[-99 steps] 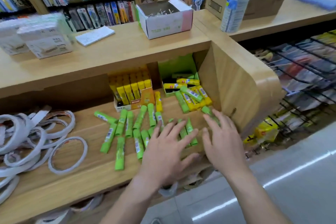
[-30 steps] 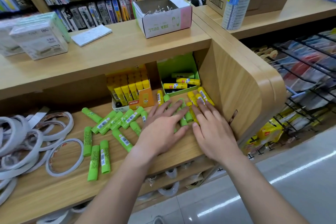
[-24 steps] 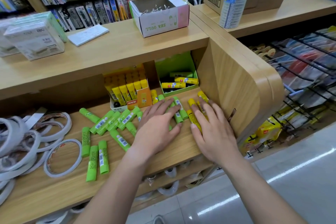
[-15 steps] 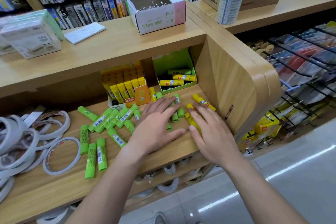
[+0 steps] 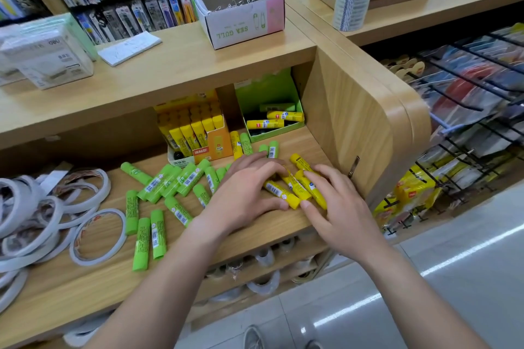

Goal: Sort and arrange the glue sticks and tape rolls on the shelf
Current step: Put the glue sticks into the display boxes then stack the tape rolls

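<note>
Several yellow glue sticks [image 5: 295, 188] lie bunched on the wooden shelf [image 5: 255, 229], between my two hands. My left hand [image 5: 246, 195] arches over their left side, fingertips touching them. My right hand [image 5: 337, 207] rests with spread fingers on their right side, its thumb at their near ends. Green glue sticks [image 5: 170, 183] are scattered to the left, and two more [image 5: 270, 149] lie behind my left hand. White tape rolls [image 5: 97, 235] are piled at the far left. Behind stand a yellow display box [image 5: 198, 129] of sticks and a green box [image 5: 269, 105] holding a few.
The shelf's rounded wooden end panel [image 5: 354, 127] stands right beside my right hand. On the upper shelf sit a white carton of pins [image 5: 243, 20], a notepad [image 5: 129, 47] and wrapped packs [image 5: 48, 56]. More tape rolls [image 5: 263, 258] fill the shelf below. Wire racks [image 5: 467, 99] are at right.
My hands have drawn closer together and herded the yellow sticks into one bunch between them; the green sticks near them have been left further to the left and back.
</note>
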### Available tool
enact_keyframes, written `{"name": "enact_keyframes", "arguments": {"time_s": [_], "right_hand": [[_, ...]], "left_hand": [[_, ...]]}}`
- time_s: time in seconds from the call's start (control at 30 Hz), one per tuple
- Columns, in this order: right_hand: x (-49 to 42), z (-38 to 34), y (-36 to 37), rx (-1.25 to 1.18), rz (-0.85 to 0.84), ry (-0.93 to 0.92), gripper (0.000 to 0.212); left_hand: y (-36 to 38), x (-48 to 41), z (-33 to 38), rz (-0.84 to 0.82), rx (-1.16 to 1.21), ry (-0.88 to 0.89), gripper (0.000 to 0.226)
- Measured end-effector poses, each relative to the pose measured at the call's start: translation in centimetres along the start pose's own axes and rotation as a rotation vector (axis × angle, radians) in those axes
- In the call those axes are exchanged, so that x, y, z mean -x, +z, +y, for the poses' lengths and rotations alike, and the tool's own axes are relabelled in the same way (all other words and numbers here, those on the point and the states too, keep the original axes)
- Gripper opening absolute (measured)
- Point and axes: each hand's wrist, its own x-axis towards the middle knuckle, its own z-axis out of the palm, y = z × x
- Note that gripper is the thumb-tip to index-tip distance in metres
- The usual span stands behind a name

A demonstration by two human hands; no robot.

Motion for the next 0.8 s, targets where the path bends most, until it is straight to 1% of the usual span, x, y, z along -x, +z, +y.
{"name": "enact_keyframes", "arguments": {"time_s": [0.1, 0.23, 0.37, 0.43, 0.5, 0.57, 0.63, 0.8], "right_hand": [[-0.2, 0.6, 0.1, -0.039, -0.005, 0.004, 0.053], [0.1, 1.0, 0.4, -0.038, 0.071, -0.04, 0.05], [0.2, 1.1, 0.9, -0.024, 0.118, -0.088, 0.041], [0.1, 1.4, 1.1, -0.011, 0.137, -0.099, 0.037], [0.2, 1.4, 1.3, -0.002, 0.157, -0.095, 0.035], [0.1, 1.2, 1.4, 0.022, 0.173, -0.082, 0.034], [-0.1, 0.9, 1.4, 0.047, 0.177, -0.067, 0.035], [-1.0, 0.4, 1.2, -0.029, 0.179, 0.006, 0.042]], "left_hand": [[-0.2, -0.1, -0.6, -0.041, -0.03, 0.047, 0.062], [-0.6, -0.3, -1.0, -0.065, -0.023, 0.05, 0.062], [-0.9, -0.1, -1.2, -0.084, 0.028, 0.054, 0.052], [-1.0, 0.2, -1.3, -0.07, 0.046, 0.012, 0.051], [-1.0, 0.6, -1.4, -0.047, 0.05, 0.023, 0.054], [-1.0, 0.7, -1.4, -0.049, 0.011, 0.065, 0.058], [-0.9, 0.7, -1.4, -0.051, -0.02, 0.076, 0.057], [-0.6, 0.7, -1.2, -0.027, -0.033, 0.056, 0.055]]}}
